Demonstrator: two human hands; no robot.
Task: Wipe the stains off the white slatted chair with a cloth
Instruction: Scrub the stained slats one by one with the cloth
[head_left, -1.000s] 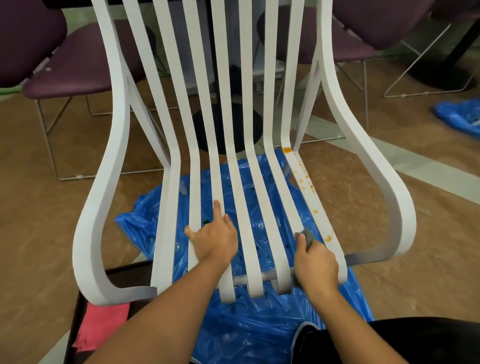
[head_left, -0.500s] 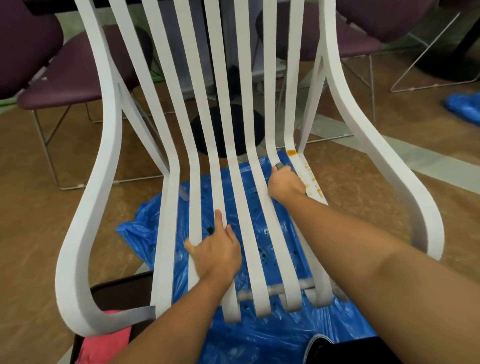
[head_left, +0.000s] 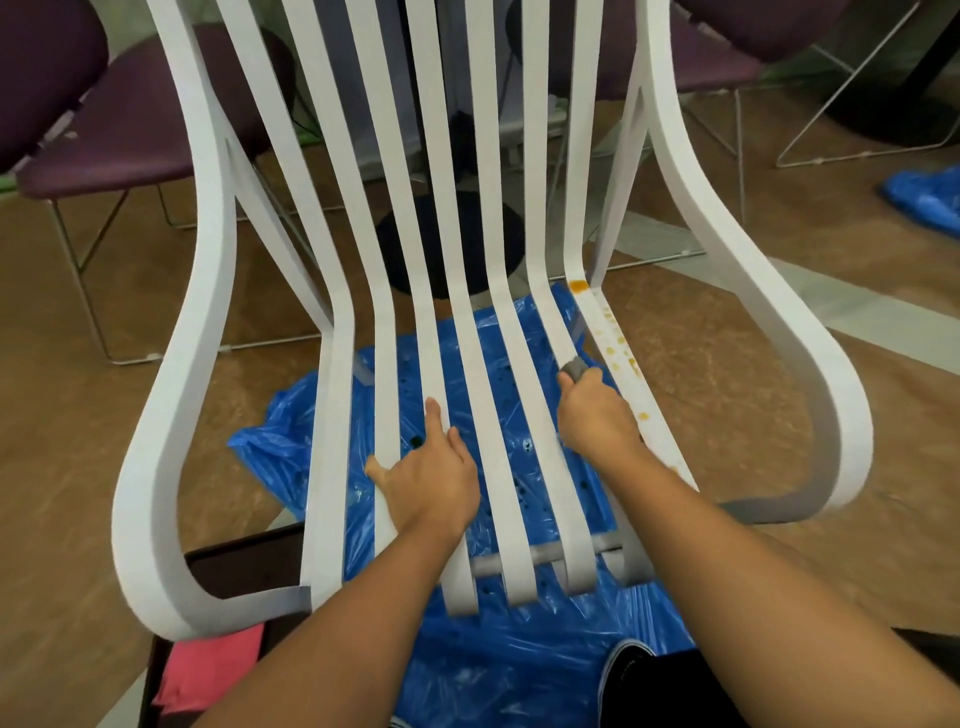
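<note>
Brown floor (head_left: 104, 467), blue sheet (head_left: 519, 665), white chair (head_left: 213, 208), gripped cloth (head_left: 574, 370)

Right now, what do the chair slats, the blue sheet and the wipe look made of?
Chair slats: matte white, smooth bends, painted wood or moulded plastic; cannot tell. Blue sheet: thin plastic film, glossy and crinkled. Wipe: grey, matte, soft-looking fabric, mostly hidden in the right hand.

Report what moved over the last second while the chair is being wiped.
The right hand, gripping the grey cloth, swept up the seat slats toward the backrest, then slid partway back toward the person. The left hand stayed resting on the slats, and the orange stains remain on the rightmost slat.
</note>
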